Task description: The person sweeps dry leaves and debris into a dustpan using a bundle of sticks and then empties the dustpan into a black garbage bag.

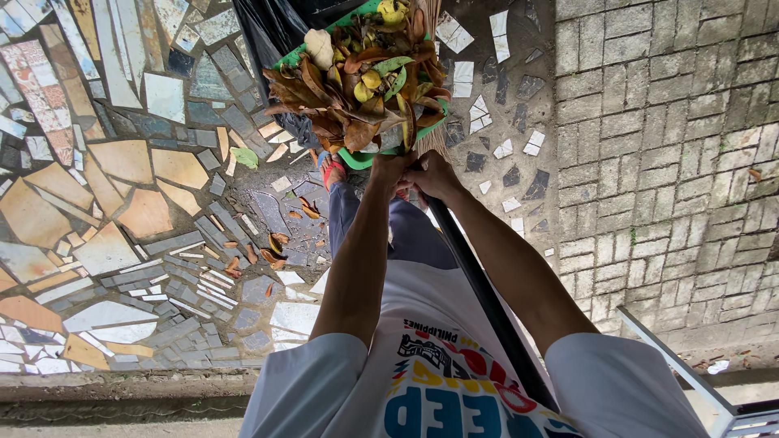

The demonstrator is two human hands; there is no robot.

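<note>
holding a green dustpan [363,159] heaped with dry leaves [361,77], the person has both hands together at the pan's near edge: the left hand [388,168] and the right hand [434,174] sit side by side, each closed on the rim or on the black handle [487,296] that slants back from the pan toward the body. which of the two each hand grips cannot be told. the pan hangs just beside the mouth of a black plastic bag [268,32], which lies beyond it. judging from that, a slow, level tilt over the bag would keep the light, curled leaves from sliding off the pan's sides. the leaves are brown, yellow and green, crisp and cupped. below the pan a few strays [272,251] lie on rough broken-tile mosaic paving [122,186]; right of the pan runs grey brick paving [665,146].
</note>
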